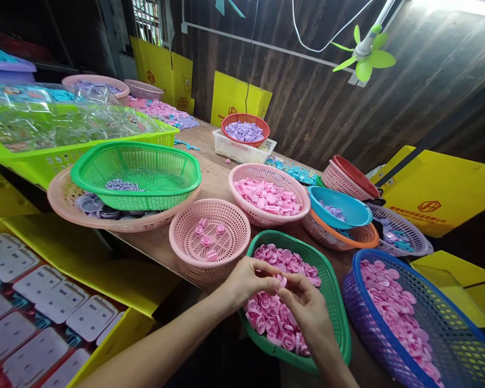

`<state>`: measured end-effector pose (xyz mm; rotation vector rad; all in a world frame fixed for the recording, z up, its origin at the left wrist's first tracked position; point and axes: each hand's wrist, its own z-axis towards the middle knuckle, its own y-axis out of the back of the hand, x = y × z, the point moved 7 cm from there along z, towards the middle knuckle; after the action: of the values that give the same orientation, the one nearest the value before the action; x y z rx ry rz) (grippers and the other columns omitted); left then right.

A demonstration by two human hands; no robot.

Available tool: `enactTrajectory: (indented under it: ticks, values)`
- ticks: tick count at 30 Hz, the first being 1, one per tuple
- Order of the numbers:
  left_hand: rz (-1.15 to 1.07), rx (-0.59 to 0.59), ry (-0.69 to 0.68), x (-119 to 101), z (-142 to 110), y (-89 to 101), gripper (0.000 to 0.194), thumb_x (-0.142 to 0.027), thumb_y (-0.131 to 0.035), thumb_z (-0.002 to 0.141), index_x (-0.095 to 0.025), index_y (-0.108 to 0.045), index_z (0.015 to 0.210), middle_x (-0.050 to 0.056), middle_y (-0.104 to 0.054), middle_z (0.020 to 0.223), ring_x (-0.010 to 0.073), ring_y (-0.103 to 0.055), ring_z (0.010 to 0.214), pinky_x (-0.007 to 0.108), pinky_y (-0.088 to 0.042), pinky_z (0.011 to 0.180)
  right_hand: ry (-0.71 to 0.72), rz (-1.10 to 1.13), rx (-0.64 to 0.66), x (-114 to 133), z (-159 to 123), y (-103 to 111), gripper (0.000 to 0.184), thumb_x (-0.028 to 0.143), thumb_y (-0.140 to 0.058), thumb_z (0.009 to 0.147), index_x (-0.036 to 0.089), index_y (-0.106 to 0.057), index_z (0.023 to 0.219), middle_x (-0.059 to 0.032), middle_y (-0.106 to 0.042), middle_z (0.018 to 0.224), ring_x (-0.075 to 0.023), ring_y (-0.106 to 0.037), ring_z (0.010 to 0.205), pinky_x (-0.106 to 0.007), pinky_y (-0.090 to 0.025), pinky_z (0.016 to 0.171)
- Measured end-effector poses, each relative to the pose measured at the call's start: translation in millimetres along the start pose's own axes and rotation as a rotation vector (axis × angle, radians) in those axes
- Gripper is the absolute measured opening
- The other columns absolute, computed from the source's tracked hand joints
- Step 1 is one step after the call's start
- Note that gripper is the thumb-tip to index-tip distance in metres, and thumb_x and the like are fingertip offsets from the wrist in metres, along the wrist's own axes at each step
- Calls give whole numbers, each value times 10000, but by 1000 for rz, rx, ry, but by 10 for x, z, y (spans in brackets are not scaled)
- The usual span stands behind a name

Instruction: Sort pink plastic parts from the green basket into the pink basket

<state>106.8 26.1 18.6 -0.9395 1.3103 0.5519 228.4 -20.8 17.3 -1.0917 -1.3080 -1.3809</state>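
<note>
Over the dark green basket (341,328), both hands meet on a small pink plastic piece (282,280). My left hand (250,283) pinches it from the left, and my right hand (305,302) grips it from the right with thumb and fingers. Much of the piece is hidden by the fingers, so its exact shape does not show. Many rounded pink plastic parts (272,320) fill the basket below. Just left and behind, a round pink basket (175,242) holds several small pink pieces (206,241).
A blue-purple basket (358,302) of pink discs stands at right. Behind are a pink basket (303,188) of pink blocks and a blue bowl (359,215). A bright green basket (157,156) sits at left. A yellow carton (117,339) of white panels stands lower left.
</note>
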Motion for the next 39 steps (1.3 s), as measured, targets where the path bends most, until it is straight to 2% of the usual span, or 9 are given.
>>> enactTrajectory:
  ticks: [2,5,8,13,18,23,30,35,39]
  values:
    - [261,-153,-149,-278,26,350,283,-310,-636,701,-114,-661,905,88,-657,857,183,-596,755,298,-476,696,33,-232,98,-22,222,86,313,334,-462,844,193,-524,1117,-69,-628,947,-209,-603,825,-310,-497,675]
    - [874,-545,-318,-681,-33,912,256,-285,-559,763,-172,-639,977,76,-617,900,213,-556,847,371,-441,794,124,-674,39,-89,582,314,291,271,-437,839,194,-558,1092,-64,-605,958,-196,-575,847,-307,-444,753]
    - [1328,-715,-360,-772,-76,1054,446,-213,-582,725,-173,-526,1165,114,-537,1082,281,-461,1030,442,-389,869,128,-760,79,-270,843,298,316,164,-526,751,230,-596,1052,-47,-575,965,-186,-554,846,-288,-400,787]
    - [1311,-409,-445,-495,20,579,483,-150,-486,783,-173,-403,1259,92,-533,1101,200,-486,1023,349,-406,883,86,-796,113,-455,960,197,228,91,-475,744,196,-654,837,-59,-573,876,-176,-546,774,-285,-368,752]
    - [1260,-133,-379,-285,330,233,317,-177,-447,817,-183,-532,1123,61,-610,962,171,-566,891,284,-437,802,32,-709,107,-322,744,566,302,165,-374,818,190,-612,1002,-48,-601,858,-159,-551,727,-263,-400,656]
    - [1522,110,-203,63,809,-4,249,-97,-418,799,-121,-617,947,124,-611,921,204,-597,847,297,-450,737,-223,-127,66,-298,276,852,334,364,-483,817,182,-574,1082,7,-563,681,-120,-490,564,-224,-358,499]
    - [1589,206,-112,239,1027,-108,192,-61,-470,730,-69,-658,772,174,-647,783,266,-625,754,325,-459,627,-262,118,-44,-353,-71,935,312,341,-576,799,178,-589,1064,8,-562,680,-83,-426,542,-196,-342,498]
    - [1554,348,-101,200,937,-149,202,-322,-658,634,-172,-675,770,60,-652,693,197,-620,658,240,-443,555,-256,271,-49,-358,-113,904,277,369,-474,860,196,-598,1037,-41,-591,860,-86,-398,571,-179,-320,438]
    - [1569,311,-182,182,1067,-359,223,-263,-537,755,-190,-650,933,89,-646,857,212,-612,827,251,-447,629,-224,357,-88,-292,-95,839,245,349,-483,859,218,-592,1035,-27,-562,859,-81,-370,566,-161,-307,409]
